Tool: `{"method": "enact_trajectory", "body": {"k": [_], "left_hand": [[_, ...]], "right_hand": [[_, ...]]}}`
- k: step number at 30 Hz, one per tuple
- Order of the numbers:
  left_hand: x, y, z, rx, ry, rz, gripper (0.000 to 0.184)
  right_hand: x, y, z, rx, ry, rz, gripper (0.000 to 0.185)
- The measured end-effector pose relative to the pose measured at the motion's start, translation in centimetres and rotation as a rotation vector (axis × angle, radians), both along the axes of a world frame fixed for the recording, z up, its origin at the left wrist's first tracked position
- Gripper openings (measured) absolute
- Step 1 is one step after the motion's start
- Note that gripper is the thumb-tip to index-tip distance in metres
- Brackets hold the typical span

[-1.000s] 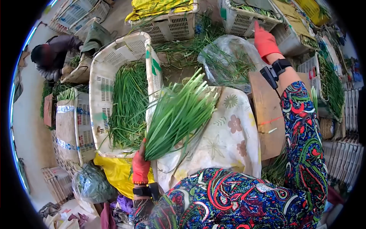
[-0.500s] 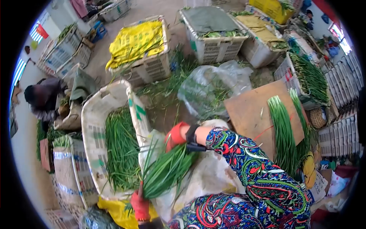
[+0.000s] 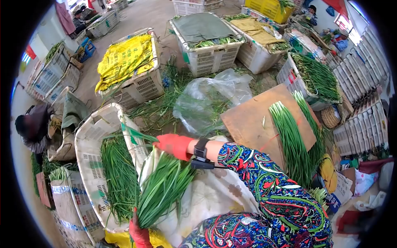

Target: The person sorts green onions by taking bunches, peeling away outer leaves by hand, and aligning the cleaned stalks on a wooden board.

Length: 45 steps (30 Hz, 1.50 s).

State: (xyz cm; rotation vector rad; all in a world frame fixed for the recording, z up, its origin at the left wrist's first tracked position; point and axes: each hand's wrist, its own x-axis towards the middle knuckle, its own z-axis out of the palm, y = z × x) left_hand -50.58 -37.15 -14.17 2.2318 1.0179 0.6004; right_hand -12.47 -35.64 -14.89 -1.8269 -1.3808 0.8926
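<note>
My left hand (image 3: pixel 139 234), in a red glove at the lower left, is closed around the lower end of a bunch of long green chives (image 3: pixel 163 186). My right hand (image 3: pixel 173 145), also red-gloved and with a black strap at the wrist, is above the bunch. Its fingers pinch a few chive stalks (image 3: pixel 140 134) that stick out to the left. The bunch lies slanted over a whitish cloth (image 3: pixel 219 190) on my lap. Just left of it stands a white plastic crate (image 3: pixel 89 165) with more chives (image 3: pixel 120 173) inside.
A brown board (image 3: pixel 248 115) on the right bears trimmed chives (image 3: pixel 289 140). Clear plastic sheeting (image 3: pixel 198 97) and loose greens lie on the floor ahead. Beyond are crates, one with a yellow cover (image 3: pixel 126 58), another with a grey cover (image 3: pixel 206 28). A person (image 3: pixel 33 128) bends at the far left.
My right hand has moved up and left from the bunch, now with a few stalks in its fingers. The bunch stands steeper in my left hand. The whole view has shifted.
</note>
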Motion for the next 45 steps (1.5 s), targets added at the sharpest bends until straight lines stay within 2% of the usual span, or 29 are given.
{"method": "enact_trajectory", "body": {"k": [1, 2, 3, 5, 7, 8, 9, 10, 13, 15, 16, 17, 18, 19, 20, 21, 23, 25, 26, 29, 31, 33, 34, 35, 36, 38, 40, 42, 45], "left_hand": [[0.3, 0.3, 0.2, -0.051, -0.039, 0.022, 0.056], [-0.1, 0.4, 1.3, -0.106, 0.152, 0.003, 0.055], [0.5, 0.7, 1.9, -0.104, 0.145, -0.018, 0.056], [1.5, 1.1, 2.8, -0.105, 0.139, -0.054, 0.058], [1.7, 2.4, 2.6, -0.03, 0.115, -0.171, 0.063], [1.3, 3.0, 2.6, -0.024, 0.12, -0.171, 0.064], [1.5, 3.3, 3.2, -0.017, 0.124, -0.169, 0.064], [2.1, 3.6, 3.7, -0.329, -0.032, -0.122, 0.062], [2.3, 2.4, 3.8, -0.289, -0.11, -0.175, 0.058], [0.3, 2.8, 1.2, -0.427, -0.058, -0.08, 0.045], [-0.7, 2.6, 0.4, -0.44, -0.002, -0.014, 0.046], [-2.4, 2.1, -0.6, -0.459, 0.063, 0.065, 0.047], [-3.5, 1.7, -1.2, -0.531, 0.056, 0.116, 0.049], [-4.1, 1.5, -1.1, -0.6, 0.052, 0.174, 0.05], [-3.5, 0.9, -0.1, -0.62, 0.054, 0.181, 0.051], [-2.7, 0.4, 0.5, -0.638, 0.045, 0.182, 0.052], [-3.8, 0.2, -2.3, -0.738, -0.032, 0.237, 0.052], [-5.2, 0.3, -4.7, -0.811, -0.037, 0.285, 0.056], [-4.9, -0.2, -4.9, -0.884, -0.175, 0.276, 0.06], [-6.6, -0.3, -7.0, -0.753, -0.106, 0.148, 0.059], [-4.4, -0.5, -4.3, -0.662, 0.025, 0.144, 0.066], [-2.6, -0.3, -1.9, -0.593, 0.157, 0.126, 0.071], [-1.9, 0.4, -2.5, -0.517, -0.001, 0.07, 0.076], [-1.9, 0.2, -1.9, -0.213, 0.158, 0.031, 0.077], [-2.4, 0.4, -2.0, -0.209, 0.268, 0.043, 0.078], [-2.4, 0.3, -1.3, -0.201, 0.335, 0.097, 0.069], [-3.2, 0.4, -2.0, -0.027, 0.313, 0.064, 0.057], [-2.8, 0.2, -1.6, 0.096, 0.323, 0.089, 0.036], [-2.2, 1.1, -1.0, 0.354, 0.38, 0.001, 0.039]], "right_hand": [[0.9, 0.1, 0.6, -0.068, 0.333, -0.004, 0.034], [1.2, 0.4, 0.9, -0.021, 0.4, -0.033, 0.033], [1.5, 0.8, 1.2, 0.027, 0.467, -0.059, 0.032], [2.5, 1.4, 2.3, -0.002, 0.42, -0.052, 0.031], [3.3, 2.9, 2.4, 0.117, 0.529, -0.059, 0.031], [4.0, 3.0, 3.3, 0.045, 0.479, -0.065, 0.03], [4.4, 3.3, 3.2, 0.199, 0.496, -0.063, 0.028], [4.9, 3.3, 3.1, 0.242, 0.469, -0.044, 0.027], [5.4, 1.8, 2.6, 0.204, 0.318, -0.06, 0.027], [5.6, 1.2, 0.5, 0.148, 0.238, -0.081, 0.027], [5.9, 0.3, 1.2, 0.076, 0.18, -0.021, 0.017], [6.8, -1.5, 0.5, 0.626, -0.441, 0.217, 0.018], [8.8, -0.8, -2.9, 0.607, -0.339, 0.2, 0.02], [10.2, -1.0, -3.0, 0.518, 0.012, 0.147, 0.019], [10.6, -1.5, -0.6, 0.446, -0.174, 0.118, 0.02], [11.4, -1.2, 0.8, 0.371, -0.198, 0.106, 0.023], [13.1, 0.9, 1.6, 0.19, -0.034, -0.01, 0.029], [14.1, 2.9, 3.0, -0.005, -0.055, -0.277, 0.034], [14.4, 2.8, 3.9, -0.02, -0.072, -0.308, 0.034], [15.2, 1.9, 5.2, 0.005, -0.085, -0.352, 0.035], [15.8, 1.9, 4.0, 0.117, -0.034, -0.301, 0.035], [15.0, 1.5, 5.9, 0.141, -0.031, -0.356, 0.036], [15.5, 1.6, 6.4, 0.186, -0.018, -0.345, 0.036], [16.0, 1.9, 6.9, 0.23, 0.001, -0.331, 0.036], [16.5, 2.3, 8.3, 0.239, 0.025, -0.421, 0.036], [21.3, 3.9, 9.6, 0.331, 0.048, -0.488, 0.035], [25.6, 5.5, 11.2, 0.455, 0.036, -0.485, 0.032], [21.4, 5.3, 13.3, 0.507, -0.044, -0.448, 0.029], [12.5, 5.2, 13.8, 0.565, -0.178, -0.239, 0.023]]}}
